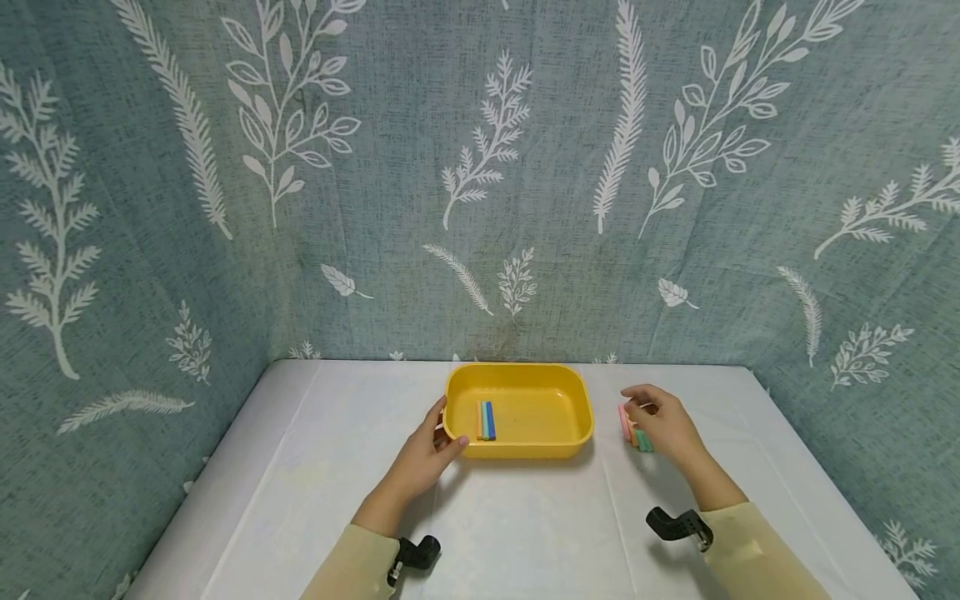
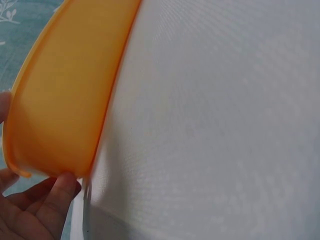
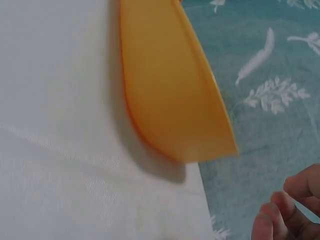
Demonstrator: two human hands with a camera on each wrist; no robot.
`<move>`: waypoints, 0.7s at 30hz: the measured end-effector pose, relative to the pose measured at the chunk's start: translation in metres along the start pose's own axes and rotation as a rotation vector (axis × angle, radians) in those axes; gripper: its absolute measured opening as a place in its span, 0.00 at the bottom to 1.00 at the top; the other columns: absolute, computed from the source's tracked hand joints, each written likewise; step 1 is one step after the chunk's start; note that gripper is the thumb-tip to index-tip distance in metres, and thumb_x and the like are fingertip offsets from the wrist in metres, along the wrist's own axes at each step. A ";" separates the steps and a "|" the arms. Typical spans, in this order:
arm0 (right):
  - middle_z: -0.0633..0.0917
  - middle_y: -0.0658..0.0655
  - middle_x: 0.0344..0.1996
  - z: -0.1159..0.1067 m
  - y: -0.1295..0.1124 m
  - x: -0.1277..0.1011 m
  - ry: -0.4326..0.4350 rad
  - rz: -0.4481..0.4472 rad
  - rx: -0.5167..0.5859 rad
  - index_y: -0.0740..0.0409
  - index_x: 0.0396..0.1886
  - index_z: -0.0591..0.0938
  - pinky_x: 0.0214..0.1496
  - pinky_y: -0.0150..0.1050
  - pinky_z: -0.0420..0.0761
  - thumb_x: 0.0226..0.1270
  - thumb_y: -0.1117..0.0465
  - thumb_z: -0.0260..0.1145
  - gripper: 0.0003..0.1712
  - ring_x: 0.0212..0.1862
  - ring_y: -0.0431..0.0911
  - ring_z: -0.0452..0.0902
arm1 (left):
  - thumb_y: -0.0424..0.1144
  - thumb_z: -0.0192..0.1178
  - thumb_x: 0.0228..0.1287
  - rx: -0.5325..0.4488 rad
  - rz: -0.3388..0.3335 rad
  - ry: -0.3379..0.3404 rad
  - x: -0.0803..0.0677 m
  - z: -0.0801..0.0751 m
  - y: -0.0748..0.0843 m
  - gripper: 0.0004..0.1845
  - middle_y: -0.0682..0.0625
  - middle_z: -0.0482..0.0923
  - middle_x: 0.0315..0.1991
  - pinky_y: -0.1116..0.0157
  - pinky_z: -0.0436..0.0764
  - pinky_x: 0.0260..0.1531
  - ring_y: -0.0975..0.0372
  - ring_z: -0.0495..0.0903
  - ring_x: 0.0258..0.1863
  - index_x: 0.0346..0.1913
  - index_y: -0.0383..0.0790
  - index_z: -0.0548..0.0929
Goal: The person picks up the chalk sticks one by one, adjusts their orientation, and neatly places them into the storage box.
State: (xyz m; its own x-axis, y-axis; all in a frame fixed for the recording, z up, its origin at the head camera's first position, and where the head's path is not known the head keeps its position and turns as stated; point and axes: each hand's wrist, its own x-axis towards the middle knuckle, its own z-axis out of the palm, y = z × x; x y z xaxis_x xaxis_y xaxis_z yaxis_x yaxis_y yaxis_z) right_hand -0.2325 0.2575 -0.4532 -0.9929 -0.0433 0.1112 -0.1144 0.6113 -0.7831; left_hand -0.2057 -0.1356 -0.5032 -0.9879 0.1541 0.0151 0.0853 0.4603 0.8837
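A yellow plastic tray (image 1: pixel 525 451) with rounded corners sits on the white table. My left hand (image 1: pixel 422 458) grips its left front corner, thumb at the front rim and fingers along the left side. The left wrist view shows the same hand (image 2: pixel 42 207) at the tray's end (image 2: pixel 65 90). Inside, toward the left, lie an orange, a light blue and a dark blue stick (image 1: pixel 486 421) side by side. Right of the tray, my right hand (image 1: pixel 667 423) is bent over a group of pastel sticks (image 1: pixel 625 423), pink, orange and green, partly hidden. Its fingertips (image 3: pixel 272 217) show no stick between them.
The white cloth-covered table (image 1: pixel 517 533) extends in front and to both sides. Behind it and at the sides hangs a green-grey curtain (image 1: pixel 405 192) with white leaf prints. A black wrist mount (image 1: pixel 678 525) is strapped at each sleeve.
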 end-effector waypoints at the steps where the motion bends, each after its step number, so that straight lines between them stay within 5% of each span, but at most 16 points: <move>1: 0.82 0.63 0.45 -0.001 0.002 0.000 0.000 0.012 -0.010 0.64 0.58 0.80 0.43 0.42 0.86 0.76 0.62 0.60 0.17 0.41 0.51 0.81 | 0.49 0.62 0.72 0.002 -0.001 0.000 0.000 0.000 0.000 0.45 0.38 0.60 0.74 0.51 0.73 0.64 0.47 0.72 0.67 0.81 0.48 0.48; 16: 0.82 0.64 0.45 -0.014 0.034 0.002 -0.098 0.092 -0.102 0.67 0.64 0.76 0.36 0.40 0.79 0.76 0.60 0.60 0.22 0.44 0.53 0.79 | 0.49 0.62 0.72 0.000 -0.003 0.001 0.000 0.000 0.001 0.44 0.37 0.61 0.74 0.50 0.74 0.64 0.48 0.73 0.65 0.81 0.47 0.48; 21: 0.81 0.64 0.42 -0.018 0.040 0.003 -0.118 0.106 -0.111 0.70 0.64 0.75 0.34 0.41 0.78 0.75 0.61 0.61 0.23 0.38 0.52 0.79 | 0.49 0.62 0.72 -0.006 -0.004 -0.004 -0.001 -0.001 0.000 0.44 0.37 0.61 0.74 0.50 0.74 0.64 0.48 0.72 0.66 0.81 0.48 0.48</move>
State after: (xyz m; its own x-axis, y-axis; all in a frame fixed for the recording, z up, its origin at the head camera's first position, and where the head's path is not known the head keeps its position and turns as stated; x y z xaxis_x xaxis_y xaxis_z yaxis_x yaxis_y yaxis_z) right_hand -0.2390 0.2963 -0.4733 -0.9970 -0.0626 -0.0462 -0.0108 0.7002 -0.7139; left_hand -0.2052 -0.1360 -0.5026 -0.9878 0.1554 0.0093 0.0800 0.4554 0.8867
